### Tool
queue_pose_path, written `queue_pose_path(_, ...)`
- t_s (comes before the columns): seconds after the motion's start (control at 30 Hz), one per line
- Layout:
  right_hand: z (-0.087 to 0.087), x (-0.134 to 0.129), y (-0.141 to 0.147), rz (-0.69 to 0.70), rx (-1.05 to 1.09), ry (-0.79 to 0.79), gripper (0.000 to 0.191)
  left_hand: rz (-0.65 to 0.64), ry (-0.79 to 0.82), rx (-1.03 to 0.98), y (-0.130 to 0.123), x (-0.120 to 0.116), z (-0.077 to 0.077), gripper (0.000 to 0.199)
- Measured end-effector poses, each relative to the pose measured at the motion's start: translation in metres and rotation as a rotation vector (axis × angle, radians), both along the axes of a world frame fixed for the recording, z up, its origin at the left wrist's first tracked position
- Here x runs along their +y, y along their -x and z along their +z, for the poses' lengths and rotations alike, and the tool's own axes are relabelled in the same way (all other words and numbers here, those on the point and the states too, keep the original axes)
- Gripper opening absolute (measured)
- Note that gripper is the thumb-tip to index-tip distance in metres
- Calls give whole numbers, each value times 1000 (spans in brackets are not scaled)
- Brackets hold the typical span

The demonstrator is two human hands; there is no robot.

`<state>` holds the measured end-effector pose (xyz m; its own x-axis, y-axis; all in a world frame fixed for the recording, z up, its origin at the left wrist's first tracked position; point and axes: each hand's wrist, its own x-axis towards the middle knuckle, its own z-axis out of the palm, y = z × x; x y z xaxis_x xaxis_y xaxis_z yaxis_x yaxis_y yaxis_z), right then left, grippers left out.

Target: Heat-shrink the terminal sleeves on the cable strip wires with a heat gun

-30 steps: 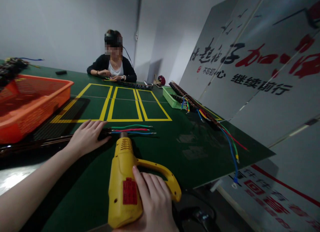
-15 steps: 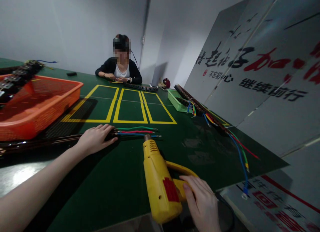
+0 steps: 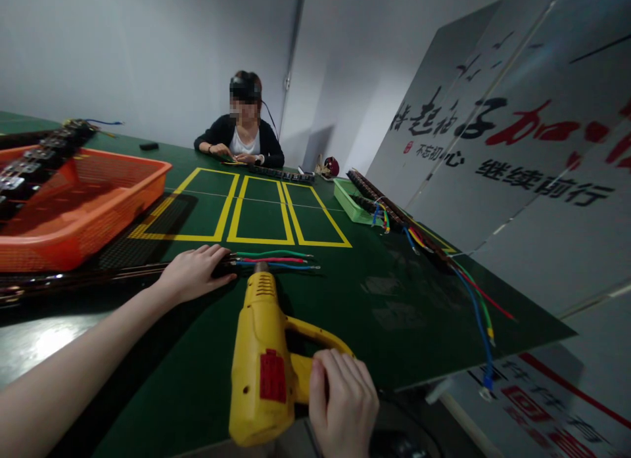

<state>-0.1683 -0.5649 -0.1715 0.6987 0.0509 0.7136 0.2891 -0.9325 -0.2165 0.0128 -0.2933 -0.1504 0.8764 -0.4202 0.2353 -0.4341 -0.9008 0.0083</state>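
My left hand point(image 3: 200, 273) is closed over the dark end of a long wire harness point(image 3: 123, 274) lying on the green table point(image 3: 192, 359). From beyond its fingers, green, red and blue wires point(image 3: 276, 261) with metal terminals run out to the right. My right hand point(image 3: 341, 399) is wrapped round the handle of a yellow heat gun point(image 3: 261, 366) with a red label. The gun's nozzle point(image 3: 261, 267) points away from me, at the near side of the wires, close to the blue one. Whether it touches them I cannot tell.
An orange basket point(image 3: 93, 228) with a dark part stands at the left. Yellow tape rectangles point(image 3: 231, 208) mark the table. A green basket point(image 3: 352, 205) and more harnesses point(image 3: 419, 238) lie along the right edge, wires hanging over it. Across the table sits a person point(image 3: 241, 133).
My right hand has moved left with the heat gun, bringing the nozzle from near the wires' tips towards my left hand. My left hand has stayed on the harness.
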Motion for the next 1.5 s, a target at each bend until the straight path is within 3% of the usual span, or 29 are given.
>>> queue_pose_path(0.23,-3,24,0,56,6,-48,23,17,-24,15,1,-1,1,54)
queue_pose_path(0.47,-1,24,-9,125,9,-71,23,-7,-50,18,0,1,1,50)
queue_pose_path(0.73,9,-9,-13,125,26,-44,26,-39,1,2,0,1,1,56)
queue_pose_path(1.23,10,-103,-2,110,6,64,24,-101,43,35,3,4,2,59)
queue_pose_path(1.5,6,-104,-1,60,-28,33,24,-98,11,23,2,1,3,57)
